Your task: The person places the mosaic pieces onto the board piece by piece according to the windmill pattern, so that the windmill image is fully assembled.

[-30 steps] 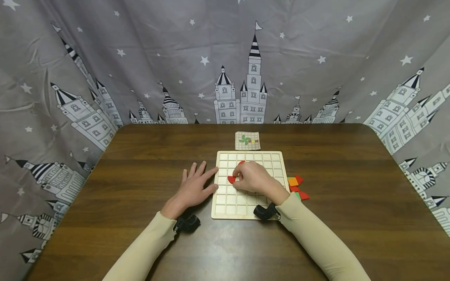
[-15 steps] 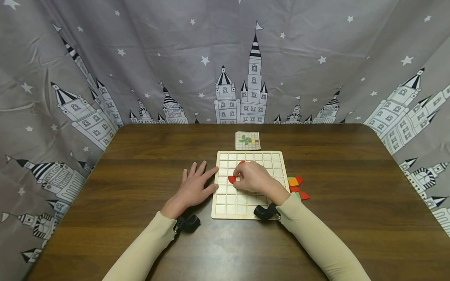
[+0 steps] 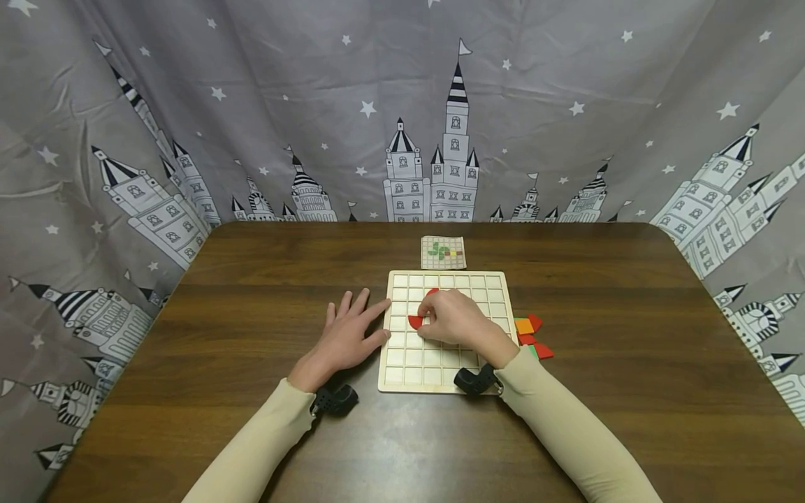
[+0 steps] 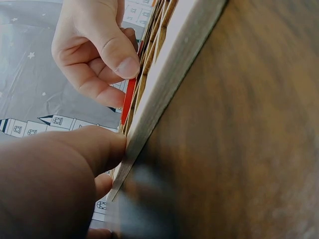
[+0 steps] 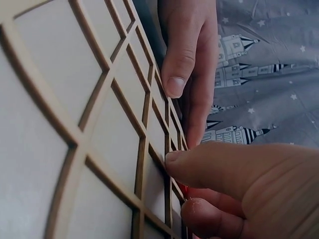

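Observation:
A square wooden grid board point(image 3: 414, 376) lies on the table. My right hand point(image 3: 454, 318) is over its middle, with thumb and index finger pinching a red quarter-circle tile point(image 3: 414, 322) at the grid's left part. In the left wrist view that red tile point(image 4: 128, 99) shows edge-on under the fingertips. Another red tile point(image 3: 432, 291) peeks out just beyond the right hand, mostly hidden. My left hand point(image 3: 348, 335) rests with fingers spread, its thumb and index fingertips touching the board's left edge; the right wrist view shows this left hand point(image 5: 187, 64) too.
Beyond the board lies a pattern card point(image 3: 443, 252) printed with a green, yellow and brown design. To the right of the board is a loose pile of red, green and orange tiles point(image 3: 525, 325). A grey castle-print curtain point(image 3: 534, 84) hangs behind the table.

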{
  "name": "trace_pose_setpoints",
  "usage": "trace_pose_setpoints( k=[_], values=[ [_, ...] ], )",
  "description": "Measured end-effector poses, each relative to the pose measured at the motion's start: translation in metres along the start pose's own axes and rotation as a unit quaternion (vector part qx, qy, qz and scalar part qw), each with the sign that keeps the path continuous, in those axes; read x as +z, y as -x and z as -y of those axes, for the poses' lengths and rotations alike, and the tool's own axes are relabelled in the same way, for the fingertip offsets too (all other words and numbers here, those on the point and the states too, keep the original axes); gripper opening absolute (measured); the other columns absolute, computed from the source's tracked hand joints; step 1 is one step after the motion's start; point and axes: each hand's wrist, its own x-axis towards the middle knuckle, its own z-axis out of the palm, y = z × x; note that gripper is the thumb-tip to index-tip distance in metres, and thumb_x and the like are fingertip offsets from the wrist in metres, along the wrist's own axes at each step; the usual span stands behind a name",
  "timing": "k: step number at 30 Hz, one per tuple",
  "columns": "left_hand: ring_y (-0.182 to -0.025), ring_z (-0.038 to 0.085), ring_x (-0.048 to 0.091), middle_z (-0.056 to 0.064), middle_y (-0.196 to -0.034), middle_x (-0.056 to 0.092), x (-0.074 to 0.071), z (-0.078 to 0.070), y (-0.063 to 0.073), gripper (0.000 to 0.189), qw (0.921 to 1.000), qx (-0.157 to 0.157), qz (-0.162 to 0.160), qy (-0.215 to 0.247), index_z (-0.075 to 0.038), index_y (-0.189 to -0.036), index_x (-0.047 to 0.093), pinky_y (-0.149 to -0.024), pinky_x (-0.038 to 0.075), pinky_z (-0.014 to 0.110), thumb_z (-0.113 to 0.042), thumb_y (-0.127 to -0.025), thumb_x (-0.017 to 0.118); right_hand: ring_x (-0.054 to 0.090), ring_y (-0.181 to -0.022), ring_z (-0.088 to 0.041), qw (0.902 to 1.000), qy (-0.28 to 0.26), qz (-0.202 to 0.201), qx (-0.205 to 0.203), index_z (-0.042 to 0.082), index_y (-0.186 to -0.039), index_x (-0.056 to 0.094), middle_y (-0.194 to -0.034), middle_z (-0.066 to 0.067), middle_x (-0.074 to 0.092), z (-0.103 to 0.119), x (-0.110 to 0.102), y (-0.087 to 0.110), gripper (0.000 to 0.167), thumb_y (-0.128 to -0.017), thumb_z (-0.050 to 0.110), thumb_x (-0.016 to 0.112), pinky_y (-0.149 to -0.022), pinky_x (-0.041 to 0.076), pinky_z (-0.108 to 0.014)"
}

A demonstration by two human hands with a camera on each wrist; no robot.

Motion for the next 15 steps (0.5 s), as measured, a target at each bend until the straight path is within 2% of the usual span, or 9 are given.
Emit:
trace_pose_setpoints(
  k=[10,15],
  values=[
    [-0.157,0.051,0.004,0.022,-0.170,0.017,0.0001,0.0009,0.0002,0.061,1.0000,0.002,0.000,-0.003,-0.024,-0.158,0.042,-0.118,0.001,0.077,-0.041,-0.101,0.056,0.050,-0.058,-0.005,0.9987,0.007,-0.031,-0.039,0.012,-0.099,0.079,-0.063,0.007,0.060,0.0028,0.0051,-0.0003,0.018,-0.082,0.017,0.075,-0.055,0.038,-0.021],
    [-0.157,0.051,0.004,0.022,-0.170,0.018,0.0006,0.0009,-0.0001,0.061,1.0000,0.002,-0.001,-0.005,-0.025,-0.158,0.042,-0.118,0.001,0.077,-0.041,-0.101,0.057,0.052,-0.061,-0.007,0.9984,0.018,-0.042,-0.034,0.014,-0.097,0.080,-0.070,0.005,0.068,0.0043,0.0086,0.0005,0.014,-0.085,0.016,0.073,-0.057,0.042,-0.023]
  ],
)
